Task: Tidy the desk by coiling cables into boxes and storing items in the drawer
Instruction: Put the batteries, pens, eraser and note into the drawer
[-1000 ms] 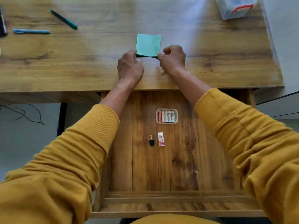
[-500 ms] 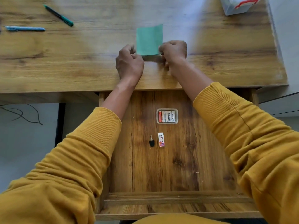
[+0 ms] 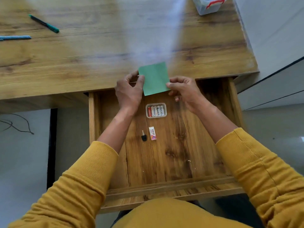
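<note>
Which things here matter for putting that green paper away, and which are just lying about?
In the job:
- green square paper pad, pinched by left hand and right hand
- open wooden drawer

Lying about:
- clear tray of batteries, small black key and white eraser, already stored
- green pen, blue pen, clear plastic box on the wooden desk

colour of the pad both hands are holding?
Green, plain; the pad shows clearly in the head view.

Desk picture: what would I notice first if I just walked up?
The green paper, pinched by the left hand and right hand over the back of the open drawer. Below it, a small tray of batteries sits in the drawer.
</note>
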Demonstrator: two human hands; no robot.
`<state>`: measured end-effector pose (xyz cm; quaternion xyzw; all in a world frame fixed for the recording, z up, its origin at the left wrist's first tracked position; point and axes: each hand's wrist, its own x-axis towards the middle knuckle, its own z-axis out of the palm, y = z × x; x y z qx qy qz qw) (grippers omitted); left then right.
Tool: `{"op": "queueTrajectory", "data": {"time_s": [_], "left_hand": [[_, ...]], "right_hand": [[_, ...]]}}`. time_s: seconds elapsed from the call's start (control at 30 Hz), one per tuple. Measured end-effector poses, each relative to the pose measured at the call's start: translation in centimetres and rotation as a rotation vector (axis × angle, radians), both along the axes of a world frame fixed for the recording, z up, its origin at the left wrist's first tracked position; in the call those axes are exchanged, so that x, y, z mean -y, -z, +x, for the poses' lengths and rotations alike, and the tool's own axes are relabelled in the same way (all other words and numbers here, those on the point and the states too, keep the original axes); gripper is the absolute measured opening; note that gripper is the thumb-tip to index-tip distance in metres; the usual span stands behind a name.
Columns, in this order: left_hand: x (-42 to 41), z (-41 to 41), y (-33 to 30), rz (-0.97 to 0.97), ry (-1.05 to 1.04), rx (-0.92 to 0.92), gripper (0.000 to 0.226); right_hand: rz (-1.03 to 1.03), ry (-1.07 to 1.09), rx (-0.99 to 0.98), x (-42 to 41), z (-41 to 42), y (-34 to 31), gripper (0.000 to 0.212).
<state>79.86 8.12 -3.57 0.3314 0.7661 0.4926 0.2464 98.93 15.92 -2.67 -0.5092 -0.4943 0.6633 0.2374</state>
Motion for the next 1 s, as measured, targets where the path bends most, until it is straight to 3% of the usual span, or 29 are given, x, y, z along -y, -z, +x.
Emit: {"op": "queueTrajectory", "data": {"time_s": [0.2, 0.37, 0.5, 0.73, 0.87, 1.0], "left_hand": [[4.0, 4.4, 0.9, -0.060, 0.111, 0.093, 0.031], [6.2, 7.0, 2.7, -0.133, 0.170, 0.125, 0.045], [7.6, 8.6, 4.3, -0.199, 0.218, 0.110, 0.030], [9.5, 11.1, 7.1, -0.433, 0.270, 0.138, 0.010], [9.5, 13.4, 8.3, -0.522, 0.266, 0.181, 0.004], [9.3, 14.1, 9.1, -0.556, 0.253, 0.169, 0.016]], "right_hand": [[-0.040, -0.148, 0.067, 4.3, 5.6, 0.9, 0.023], [-0.159, -0.170, 0.094, 6.2, 8.7, 2.5, 0.027], [-0.128, -0.222, 0.225, 6.8, 10.7, 3.7, 0.020], [-0.059, 0.087, 0.426, 6.5, 11.8, 6.3, 0.015], [0.006, 0.102, 0.512, 6.3, 11.4, 8.7, 0.017], [0.150, 0.079, 0.571, 6.3, 11.1, 9.8, 0.010]]}}
